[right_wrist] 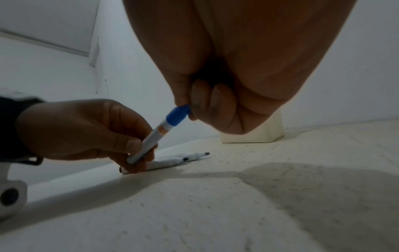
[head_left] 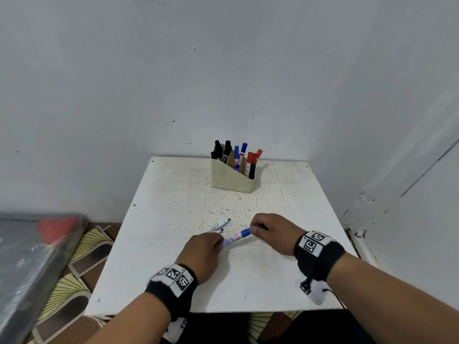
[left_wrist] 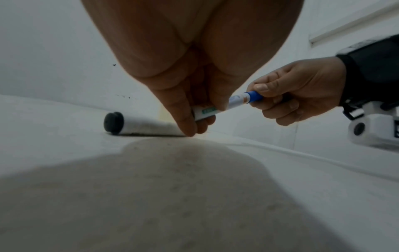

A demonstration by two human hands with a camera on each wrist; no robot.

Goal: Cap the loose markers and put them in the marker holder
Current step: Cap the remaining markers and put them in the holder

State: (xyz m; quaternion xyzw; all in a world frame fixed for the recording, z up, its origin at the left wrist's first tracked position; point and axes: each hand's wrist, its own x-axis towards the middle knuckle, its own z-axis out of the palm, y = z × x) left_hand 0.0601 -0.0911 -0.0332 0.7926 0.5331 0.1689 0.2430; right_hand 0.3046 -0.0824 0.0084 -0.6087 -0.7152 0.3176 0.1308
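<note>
A blue marker (head_left: 236, 238) hangs just above the white table (head_left: 260, 281) between both hands. My left hand (head_left: 206, 247) grips its white barrel (left_wrist: 218, 107) at the back end. My right hand (head_left: 270, 229) pinches the blue cap (right_wrist: 178, 115) seated on its front end. Two uncapped black markers (head_left: 219, 225) lie side by side on the table just beyond my left hand, tips pointing right (right_wrist: 194, 156). The cream marker holder (head_left: 232, 177) stands at the table's far edge with several black, blue and red capped markers in it.
White walls close off the back and right of the table. A grey plastic-wrapped bundle (head_left: 32, 264) with a red patch lies on the patterned floor (head_left: 82, 247) to the left.
</note>
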